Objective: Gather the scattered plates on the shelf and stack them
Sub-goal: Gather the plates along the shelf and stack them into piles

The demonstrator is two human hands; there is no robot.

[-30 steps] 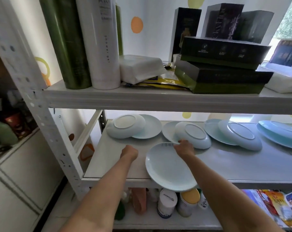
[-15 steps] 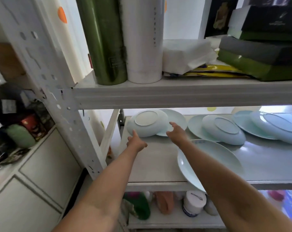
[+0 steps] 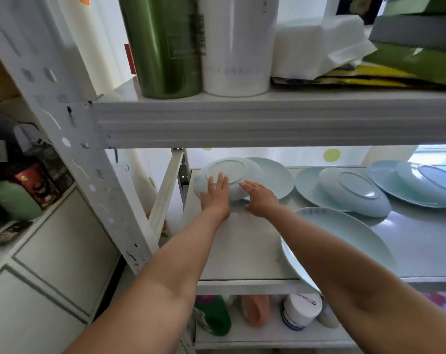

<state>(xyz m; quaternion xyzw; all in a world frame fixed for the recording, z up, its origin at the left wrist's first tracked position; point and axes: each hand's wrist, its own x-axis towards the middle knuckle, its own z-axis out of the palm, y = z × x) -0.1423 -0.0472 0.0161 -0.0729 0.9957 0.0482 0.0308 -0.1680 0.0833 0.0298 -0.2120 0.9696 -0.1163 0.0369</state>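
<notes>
Pale blue plates lie scattered on the middle shelf. At the back left an upside-down plate leans on an upright flat plate. My left hand lies flat on the upside-down plate's near rim, fingers straight. My right hand reaches beside it, fingers extended at that plate's right edge. A large plate sits at the shelf's front edge under my right forearm. Further right, another upside-down plate rests on a flat plate.
More overlapping plates lie at the far right. The upper shelf beam hangs low over the plates, carrying a green cylinder, a white cylinder and boxes. A slanted upright post stands left. Bottles fill the shelf below.
Both hands have moved further back and left, from the large front plate to the upside-down plate at the back left. The large plate stays at the front edge. The view shifted left.
</notes>
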